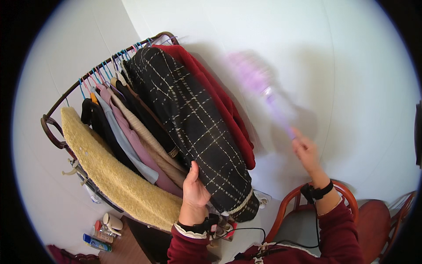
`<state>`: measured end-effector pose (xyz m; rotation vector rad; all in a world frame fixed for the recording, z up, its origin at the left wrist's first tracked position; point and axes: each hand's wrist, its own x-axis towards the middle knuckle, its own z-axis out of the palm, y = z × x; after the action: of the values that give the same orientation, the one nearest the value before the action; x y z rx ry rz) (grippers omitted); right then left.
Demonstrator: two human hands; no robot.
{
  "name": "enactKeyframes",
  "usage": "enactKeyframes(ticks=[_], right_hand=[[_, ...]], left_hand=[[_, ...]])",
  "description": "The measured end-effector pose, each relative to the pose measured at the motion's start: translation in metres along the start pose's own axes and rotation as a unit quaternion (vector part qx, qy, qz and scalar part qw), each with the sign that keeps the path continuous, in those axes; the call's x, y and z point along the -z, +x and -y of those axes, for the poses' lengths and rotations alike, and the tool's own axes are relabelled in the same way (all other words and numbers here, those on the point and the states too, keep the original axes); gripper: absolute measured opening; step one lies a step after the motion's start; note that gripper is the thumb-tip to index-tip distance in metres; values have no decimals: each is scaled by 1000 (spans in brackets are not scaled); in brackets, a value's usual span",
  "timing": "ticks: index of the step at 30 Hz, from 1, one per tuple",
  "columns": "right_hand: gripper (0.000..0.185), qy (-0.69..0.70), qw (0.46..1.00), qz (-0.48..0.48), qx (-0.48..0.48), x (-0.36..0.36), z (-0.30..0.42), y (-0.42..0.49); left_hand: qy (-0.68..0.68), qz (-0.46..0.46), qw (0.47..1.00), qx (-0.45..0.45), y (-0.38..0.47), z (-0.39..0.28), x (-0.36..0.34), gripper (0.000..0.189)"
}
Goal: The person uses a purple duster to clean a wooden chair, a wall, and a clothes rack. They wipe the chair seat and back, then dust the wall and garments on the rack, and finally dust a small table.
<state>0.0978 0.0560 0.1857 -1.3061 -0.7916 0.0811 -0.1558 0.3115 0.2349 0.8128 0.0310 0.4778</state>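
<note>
My right hand [306,150] grips the purple handle of a fluffy duster [251,73], held up to the right of the clothes. Its lilac head is blurred by motion in front of the white wall. With the thumb on the near side, my left hand [194,191] holds the lower edge of a black plaid coat [194,115] with pale checks; the fingers are partly hidden by the cloth. Behind that coat hangs a red garment [239,132]. To its left are a lilac garment [127,128], a light blue one [118,132] and a fuzzy yellow coat [115,175].
The clothes hang from a dark curved rail [77,84] on thin hangers. A wooden cabinet top [113,249] bears a cream mug [113,221] and a blue-capped bottle [95,242]. At lower right stands a reddish wooden chair [285,209]. A black cable [260,230] hangs across my front.
</note>
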Motion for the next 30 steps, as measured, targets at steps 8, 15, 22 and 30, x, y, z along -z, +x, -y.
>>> enactKeyframes(ticks=[8,15,22,30], right_hand=[[36,-149,942,284,100,20,-9,-67],[37,-41,997,-48,-54,39,-45,-122],[37,-101,992,34,-63,42,-74,-162],[44,-72,989,91,90,10,-46,-146]], left_hand=[[44,-53,991,-117,-3,3,-15,58],[-23,-8,998,-64,-1,3,-18,60],[27,-98,992,-68,3,25,-34,51],[418,-208,800,-377,-38,18,-28,76]])
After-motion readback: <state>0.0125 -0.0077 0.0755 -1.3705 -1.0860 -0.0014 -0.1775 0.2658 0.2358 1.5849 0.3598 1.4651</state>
